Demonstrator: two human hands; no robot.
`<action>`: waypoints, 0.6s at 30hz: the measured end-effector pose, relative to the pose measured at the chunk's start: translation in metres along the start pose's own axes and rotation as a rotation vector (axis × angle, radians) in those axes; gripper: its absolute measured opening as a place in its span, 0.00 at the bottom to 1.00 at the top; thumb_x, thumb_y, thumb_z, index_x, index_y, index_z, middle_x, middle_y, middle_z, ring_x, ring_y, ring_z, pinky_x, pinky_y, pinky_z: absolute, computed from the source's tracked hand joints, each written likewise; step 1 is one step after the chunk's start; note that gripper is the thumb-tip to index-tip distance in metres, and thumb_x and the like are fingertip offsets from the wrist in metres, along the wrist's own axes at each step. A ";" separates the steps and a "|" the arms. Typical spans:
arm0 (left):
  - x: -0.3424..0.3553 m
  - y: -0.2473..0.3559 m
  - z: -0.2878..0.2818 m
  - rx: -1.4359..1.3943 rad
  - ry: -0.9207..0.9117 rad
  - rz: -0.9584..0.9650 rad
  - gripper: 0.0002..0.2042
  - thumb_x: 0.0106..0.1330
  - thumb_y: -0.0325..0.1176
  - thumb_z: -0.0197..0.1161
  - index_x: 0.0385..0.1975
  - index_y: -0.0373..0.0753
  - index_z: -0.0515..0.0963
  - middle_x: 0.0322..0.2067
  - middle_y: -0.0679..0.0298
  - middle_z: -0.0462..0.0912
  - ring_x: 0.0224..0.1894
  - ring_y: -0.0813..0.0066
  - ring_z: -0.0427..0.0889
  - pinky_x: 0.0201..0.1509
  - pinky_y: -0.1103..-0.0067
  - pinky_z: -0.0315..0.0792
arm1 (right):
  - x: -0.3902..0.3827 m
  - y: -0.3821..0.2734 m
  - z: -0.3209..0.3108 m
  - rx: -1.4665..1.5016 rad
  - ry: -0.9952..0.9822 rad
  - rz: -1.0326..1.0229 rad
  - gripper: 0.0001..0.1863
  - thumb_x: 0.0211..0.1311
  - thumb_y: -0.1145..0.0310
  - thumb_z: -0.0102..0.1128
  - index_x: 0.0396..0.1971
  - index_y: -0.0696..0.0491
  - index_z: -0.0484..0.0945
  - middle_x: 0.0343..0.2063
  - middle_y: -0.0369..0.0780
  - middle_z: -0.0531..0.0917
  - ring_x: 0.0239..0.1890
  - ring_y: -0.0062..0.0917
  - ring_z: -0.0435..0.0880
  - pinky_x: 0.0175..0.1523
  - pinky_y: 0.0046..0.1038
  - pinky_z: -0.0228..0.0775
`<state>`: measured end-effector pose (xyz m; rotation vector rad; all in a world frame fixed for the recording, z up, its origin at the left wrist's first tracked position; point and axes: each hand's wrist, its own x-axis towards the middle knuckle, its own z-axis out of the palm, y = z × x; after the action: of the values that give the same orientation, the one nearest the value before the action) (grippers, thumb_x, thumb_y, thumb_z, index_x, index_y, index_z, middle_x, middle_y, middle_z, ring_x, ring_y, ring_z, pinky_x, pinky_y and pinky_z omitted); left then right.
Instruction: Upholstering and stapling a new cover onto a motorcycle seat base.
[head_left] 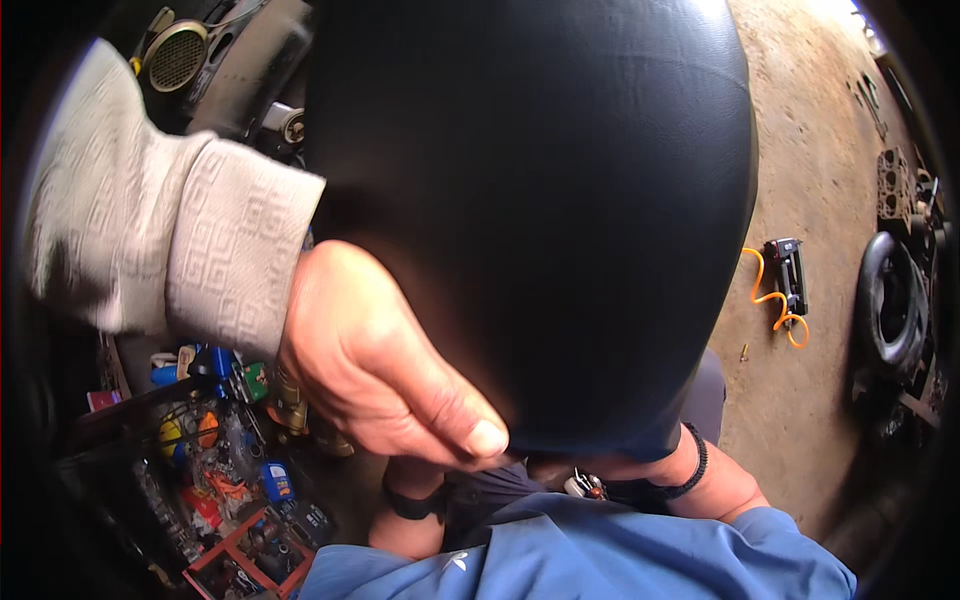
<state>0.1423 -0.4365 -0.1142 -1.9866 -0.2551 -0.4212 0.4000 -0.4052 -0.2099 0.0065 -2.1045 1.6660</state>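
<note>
A large black padded piece with a smooth leather-like cover [530, 200] fills the middle, reaching down toward my body. A co-worker's hand [380, 360], in a pale patterned sleeve [230, 240], presses its thumb at the lower left edge of the cover. My left hand [415, 470], above a dark wristband, is mostly hidden behind that hand and the piece. My right hand [650, 468], above a braided black bracelet, reaches under the bottom edge of the cover, its fingers mostly hidden. Whether either of my hands grips the piece, I cannot tell.
Cluttered tools, bottles and parts [210, 450] lie at lower left, with metal parts [180, 60] at upper left. On the stained concrete floor [790, 150] at right are a black pump-like tool [788, 270] with an orange coiled hose, a black tube [875, 300] and an engine block [893, 185].
</note>
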 end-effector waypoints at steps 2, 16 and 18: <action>-0.003 0.003 0.016 -0.020 0.017 -0.029 0.19 0.78 0.39 0.60 0.62 0.37 0.76 0.60 0.60 0.78 0.66 0.69 0.75 0.73 0.72 0.66 | -0.017 0.011 -0.004 0.260 0.024 0.255 0.19 0.55 0.75 0.81 0.48 0.52 0.89 0.49 0.39 0.88 0.53 0.32 0.87 0.61 0.37 0.76; -0.003 0.019 -0.006 -0.108 0.032 -0.220 0.21 0.77 0.38 0.60 0.65 0.35 0.74 0.64 0.57 0.75 0.69 0.68 0.71 0.76 0.71 0.61 | 0.000 0.004 -0.019 -0.227 -0.162 -0.034 0.17 0.59 0.74 0.74 0.49 0.49 0.88 0.50 0.39 0.87 0.56 0.38 0.86 0.67 0.40 0.73; -0.004 0.017 -0.007 -0.141 0.060 -0.259 0.21 0.77 0.37 0.60 0.65 0.35 0.74 0.65 0.57 0.74 0.70 0.68 0.71 0.76 0.71 0.60 | 0.000 0.006 -0.019 -0.176 -0.233 -0.004 0.16 0.61 0.74 0.72 0.50 0.51 0.87 0.50 0.40 0.87 0.55 0.36 0.86 0.64 0.37 0.75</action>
<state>0.1437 -0.4506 -0.1268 -2.0813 -0.4576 -0.6794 0.4052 -0.3860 -0.2122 0.1568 -2.4152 1.5352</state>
